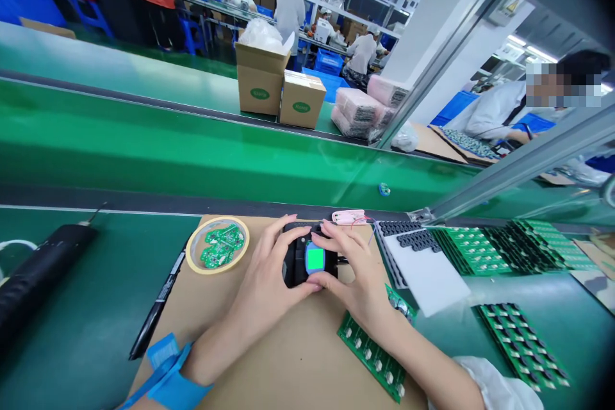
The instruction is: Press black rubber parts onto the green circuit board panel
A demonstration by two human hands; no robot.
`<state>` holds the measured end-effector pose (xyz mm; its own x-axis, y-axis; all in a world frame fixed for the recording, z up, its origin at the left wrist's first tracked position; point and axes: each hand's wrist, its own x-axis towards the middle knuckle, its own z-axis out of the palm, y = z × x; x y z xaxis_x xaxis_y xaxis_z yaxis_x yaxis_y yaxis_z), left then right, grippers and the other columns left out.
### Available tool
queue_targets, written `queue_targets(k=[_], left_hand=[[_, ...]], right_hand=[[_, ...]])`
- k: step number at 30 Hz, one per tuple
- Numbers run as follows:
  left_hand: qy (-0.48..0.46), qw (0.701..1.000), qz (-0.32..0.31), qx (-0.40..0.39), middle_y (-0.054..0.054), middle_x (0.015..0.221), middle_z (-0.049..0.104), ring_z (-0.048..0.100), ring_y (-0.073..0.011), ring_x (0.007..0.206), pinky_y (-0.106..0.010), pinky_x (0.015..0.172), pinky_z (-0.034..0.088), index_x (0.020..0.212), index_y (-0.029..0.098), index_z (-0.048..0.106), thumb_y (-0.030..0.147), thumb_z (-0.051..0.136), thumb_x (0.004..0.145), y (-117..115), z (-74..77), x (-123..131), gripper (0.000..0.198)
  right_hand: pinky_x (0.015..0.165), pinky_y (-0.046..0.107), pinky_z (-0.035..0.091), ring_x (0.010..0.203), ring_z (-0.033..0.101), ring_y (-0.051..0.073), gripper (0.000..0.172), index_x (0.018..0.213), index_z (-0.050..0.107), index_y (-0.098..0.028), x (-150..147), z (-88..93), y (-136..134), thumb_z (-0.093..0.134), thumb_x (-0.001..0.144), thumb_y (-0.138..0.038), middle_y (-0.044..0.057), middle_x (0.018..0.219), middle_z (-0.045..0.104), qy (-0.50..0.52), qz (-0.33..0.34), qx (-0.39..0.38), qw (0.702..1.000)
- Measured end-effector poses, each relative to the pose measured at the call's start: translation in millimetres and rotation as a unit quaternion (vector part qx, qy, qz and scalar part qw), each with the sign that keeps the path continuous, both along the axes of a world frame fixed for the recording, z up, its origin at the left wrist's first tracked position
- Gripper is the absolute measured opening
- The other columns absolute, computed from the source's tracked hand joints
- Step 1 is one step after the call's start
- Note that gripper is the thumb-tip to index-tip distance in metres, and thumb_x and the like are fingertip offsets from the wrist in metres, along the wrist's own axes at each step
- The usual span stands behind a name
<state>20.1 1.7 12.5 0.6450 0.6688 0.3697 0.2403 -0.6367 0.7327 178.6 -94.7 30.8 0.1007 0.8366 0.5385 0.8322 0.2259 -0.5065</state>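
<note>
Between my two hands is a black fixture point(296, 262) on a brown cardboard sheet point(288, 359). A small round display module point(315, 259) with a lit green square screen sits on its right part. My left hand point(273, 262) curls around the fixture's left side, its fingertips at the top edge and its thumb at the bottom. My right hand point(353, 262) closes around the module, fingers above and thumb below the screen. Under my right forearm lies a green circuit board panel point(372, 355) with a row of white parts.
A tape roll point(193, 262) with small green boards inside lies left, beside a black marker point(158, 307). A black electric screwdriver point(45, 269) is farther left. Stacked board panels point(480, 250), a white sheet point(430, 275) and another panel point(523, 346) lie right. Boxes point(301, 99) stand beyond.
</note>
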Motion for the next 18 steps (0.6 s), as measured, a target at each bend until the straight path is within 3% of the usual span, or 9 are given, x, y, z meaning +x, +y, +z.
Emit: queue_targets(k=[5, 18], left_hand=[[0.01, 1.0, 0.006, 0.022, -0.007, 0.143, 0.041, 0.047, -0.0312, 0.133, -0.05, 0.105, 0.049, 0.131, 0.034, 0.043, 0.021, 0.085, 0.073, 0.4, 2.5, 1.5, 0.073], [0.006, 0.998, 0.002, 0.064, -0.01, 0.143, 0.041, 0.044, -0.031, 0.134, -0.049, 0.107, 0.046, 0.131, 0.029, 0.044, 0.024, 0.086, 0.073, 0.7, 6.1, 3.4, 0.072]], right_hand=[[0.106, 0.043, 0.04, 0.12, 0.061, 0.025, 0.087, 0.154, 0.023, -0.035, 0.3, 2.8, 1.0, 0.078, 0.088, -0.02, 0.003, 0.124, 0.069, 0.001, 0.01, 0.002, 1.0], [0.098, 0.036, 0.042, 0.114, 0.064, 0.022, 0.073, 0.151, 0.033, -0.032, 0.7, 3.9, 0.9, 0.074, 0.091, -0.026, 0.004, 0.126, 0.068, 0.004, -0.01, -0.025, 1.0]])
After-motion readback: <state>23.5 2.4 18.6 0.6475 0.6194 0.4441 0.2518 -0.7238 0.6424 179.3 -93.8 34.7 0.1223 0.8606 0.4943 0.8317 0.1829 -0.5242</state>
